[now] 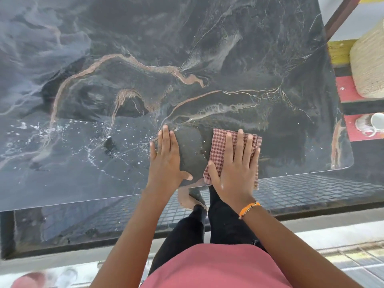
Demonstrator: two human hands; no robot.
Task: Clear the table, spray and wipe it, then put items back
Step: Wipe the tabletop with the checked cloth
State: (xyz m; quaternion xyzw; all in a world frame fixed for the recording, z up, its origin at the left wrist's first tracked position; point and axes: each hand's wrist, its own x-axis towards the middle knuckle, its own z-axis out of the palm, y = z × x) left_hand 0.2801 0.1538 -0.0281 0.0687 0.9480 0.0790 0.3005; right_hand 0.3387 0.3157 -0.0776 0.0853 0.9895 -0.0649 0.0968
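Observation:
The table (207, 59) has a dark marbled top with brown and white veins under a glossy surface. Spray droplets (93, 140) speckle its near left part. A folded red-and-white checked cloth (220, 146) lies near the front edge, and my right hand (234, 163) presses flat on it with fingers spread. My left hand (166, 156) rests flat on the bare tabletop just left of the cloth, fingers together, holding nothing.
Beyond the table's right edge, a woven cream basket (367, 65) and a white cup on a saucer (372, 123) sit on a red, yellow and black striped surface. A tiled floor (311, 190) shows below the front edge.

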